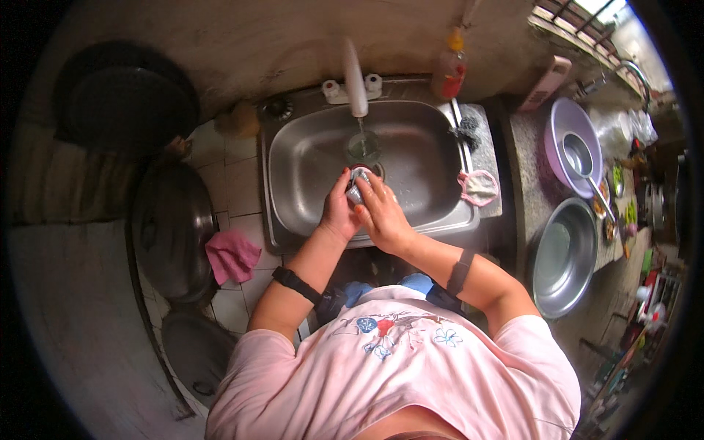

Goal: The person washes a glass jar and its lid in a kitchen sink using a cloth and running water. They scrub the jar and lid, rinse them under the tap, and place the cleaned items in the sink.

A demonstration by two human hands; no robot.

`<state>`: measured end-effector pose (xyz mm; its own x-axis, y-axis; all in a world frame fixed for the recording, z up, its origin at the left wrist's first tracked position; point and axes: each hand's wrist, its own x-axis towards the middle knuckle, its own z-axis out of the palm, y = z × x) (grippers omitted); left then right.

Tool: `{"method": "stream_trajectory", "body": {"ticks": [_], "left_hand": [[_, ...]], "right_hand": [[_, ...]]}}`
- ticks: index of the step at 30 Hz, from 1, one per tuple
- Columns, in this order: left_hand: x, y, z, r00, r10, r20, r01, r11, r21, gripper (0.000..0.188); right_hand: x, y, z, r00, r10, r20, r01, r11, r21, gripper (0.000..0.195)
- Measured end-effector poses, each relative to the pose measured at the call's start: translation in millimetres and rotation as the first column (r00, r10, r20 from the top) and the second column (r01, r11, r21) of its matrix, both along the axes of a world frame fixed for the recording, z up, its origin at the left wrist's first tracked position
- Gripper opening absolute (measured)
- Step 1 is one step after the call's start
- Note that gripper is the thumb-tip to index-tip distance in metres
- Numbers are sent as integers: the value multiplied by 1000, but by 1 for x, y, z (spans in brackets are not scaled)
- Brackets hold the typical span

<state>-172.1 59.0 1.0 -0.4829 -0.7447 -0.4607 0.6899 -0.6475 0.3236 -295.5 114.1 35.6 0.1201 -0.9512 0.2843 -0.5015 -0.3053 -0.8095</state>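
Both hands meet over the near half of a stainless steel sink [308,165]. A small, shiny silvery object [358,190] is between them; the fingers cover much of it, so its exact kind cannot be told. My left hand [336,212] cups it from the left. My right hand [385,217] lies over it from the right, fingers against its surface. Just beyond the fingertips, a thin stream of water runs from the white faucet [356,82] onto a clear, round, glass-like thing [363,146] in the basin.
Right of the basin are a pink-edged cloth [478,188], a dark scouring pad [468,129] and a bottle with a yellow cap [451,66]. Farther right stand a purple basin [555,143] and a metal basin [566,258]. At left are a pink cloth [234,256] and large pot lids [173,231].
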Motion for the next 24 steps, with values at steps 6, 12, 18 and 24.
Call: {"method": "stream_trajectory", "body": {"ticks": [6,12,18,24], "left_hand": [[-61,-1,23,987,-155,-43,157,987,39,38],[-92,-7,19,971,-217,-98,213,976,-50,45],[-102,-13,30,969,-181,-167,168,982,-85,52],[-92,-21,39,970,-224,-98,208,967,-148,52]], "right_hand": [[-57,-7,-22,939,-286,-190,318,934,161,44],[-74,-15,-7,887,-320,-332,326,945,-39,56],[-49,-14,-10,758,-520,-394,409,849,-334,54],[-76,-18,3,872,-274,-407,258,962,-95,56]]}}
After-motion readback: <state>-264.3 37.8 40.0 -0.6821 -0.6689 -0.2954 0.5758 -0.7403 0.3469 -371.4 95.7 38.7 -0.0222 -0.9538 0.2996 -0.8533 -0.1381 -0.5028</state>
